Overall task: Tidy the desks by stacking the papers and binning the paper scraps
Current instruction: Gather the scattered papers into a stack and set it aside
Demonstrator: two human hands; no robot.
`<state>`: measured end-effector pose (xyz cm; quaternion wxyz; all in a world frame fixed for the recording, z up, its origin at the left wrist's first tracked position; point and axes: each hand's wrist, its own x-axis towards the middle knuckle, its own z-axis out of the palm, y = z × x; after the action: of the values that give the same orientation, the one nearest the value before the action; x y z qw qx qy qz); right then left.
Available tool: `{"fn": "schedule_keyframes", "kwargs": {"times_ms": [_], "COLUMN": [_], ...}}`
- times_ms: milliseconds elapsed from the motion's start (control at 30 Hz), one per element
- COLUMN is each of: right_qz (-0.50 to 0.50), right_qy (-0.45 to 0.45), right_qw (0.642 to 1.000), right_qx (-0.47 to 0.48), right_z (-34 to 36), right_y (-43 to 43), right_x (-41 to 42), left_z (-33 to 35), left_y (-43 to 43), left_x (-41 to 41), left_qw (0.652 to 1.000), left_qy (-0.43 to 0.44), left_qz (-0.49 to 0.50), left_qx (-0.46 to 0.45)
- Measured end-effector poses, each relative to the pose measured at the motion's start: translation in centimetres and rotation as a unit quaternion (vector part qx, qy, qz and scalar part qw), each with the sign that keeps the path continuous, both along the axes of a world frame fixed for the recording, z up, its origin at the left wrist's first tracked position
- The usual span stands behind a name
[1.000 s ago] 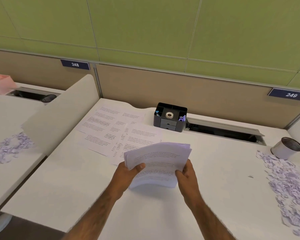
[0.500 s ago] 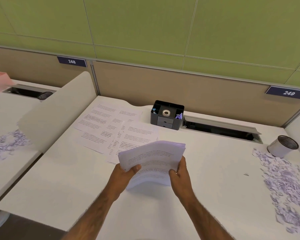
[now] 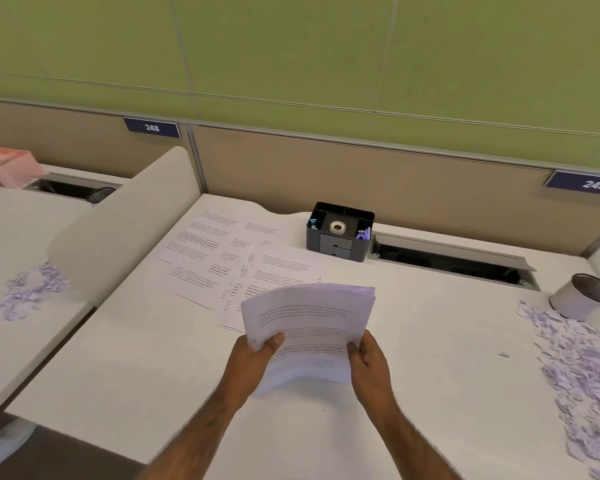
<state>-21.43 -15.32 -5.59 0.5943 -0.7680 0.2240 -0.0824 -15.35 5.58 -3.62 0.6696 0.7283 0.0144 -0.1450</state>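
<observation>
Both hands hold a thick stack of printed papers (image 3: 309, 327) just above the white desk (image 3: 146, 368), its near edge curling down. My left hand (image 3: 250, 362) grips the stack's left near corner, thumb on top. My right hand (image 3: 369, 362) grips its right near corner. Several loose printed sheets (image 3: 215, 258) lie spread flat on the desk beyond and left of the stack. A wide patch of purple-white paper scraps (image 3: 582, 372) covers the desk's right side. Another pile of paper scraps (image 3: 32, 289) lies on the neighbouring desk at the left.
A black desk organiser (image 3: 340, 232) with a tape roll stands at the back, beside an open cable tray (image 3: 451, 261). A small white tin (image 3: 584, 296) sits at the far right by the scraps. A white divider panel (image 3: 125, 220) separates the two desks. A pink box (image 3: 9, 166) is at far left.
Both hands have squared the stack and shifted their grip slightly; the sheets look more aligned than a second ago. The view has tilted a little. The loose sheets have not moved.
</observation>
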Motion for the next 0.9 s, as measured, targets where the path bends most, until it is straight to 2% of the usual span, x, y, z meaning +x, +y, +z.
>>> {"fn": "schedule_keyframes", "kwargs": {"times_ms": [367, 600, 667, 733, 833, 900], "right_qz": [0.086, 0.072, 0.051, 0.027, -0.002, -0.023], "right_qy": [0.043, 0.063, 0.075, 0.085, 0.094, 0.102], "right_qw": [0.989, 0.987, 0.987, 0.988, 0.989, 0.988], "right_qx": [0.114, 0.128, 0.13, 0.123, 0.114, 0.115], "right_z": [1.7, 2.2, 2.1, 2.1, 1.8, 1.6], "right_y": [2.4, 7.3, 8.1, 8.8, 9.8, 10.4], "right_x": [4.4, 10.3, 11.6, 12.7, 13.9, 14.2], "left_z": [2.3, -0.1, -1.9, -4.3, -7.1, -8.5], "left_y": [5.3, 10.7, 12.6, 14.7, 17.2, 18.1], "left_x": [7.2, 16.9, 20.0, 23.3, 28.0, 30.6], "left_qw": [0.998, 0.998, 0.996, 0.982, 0.943, 0.9], "left_qy": [0.066, 0.054, 0.035, -0.012, -0.07, -0.107], "left_qz": [0.019, 0.032, 0.04, 0.022, -0.01, -0.044], "left_qx": [-0.012, 0.023, 0.073, 0.185, 0.326, 0.421]}}
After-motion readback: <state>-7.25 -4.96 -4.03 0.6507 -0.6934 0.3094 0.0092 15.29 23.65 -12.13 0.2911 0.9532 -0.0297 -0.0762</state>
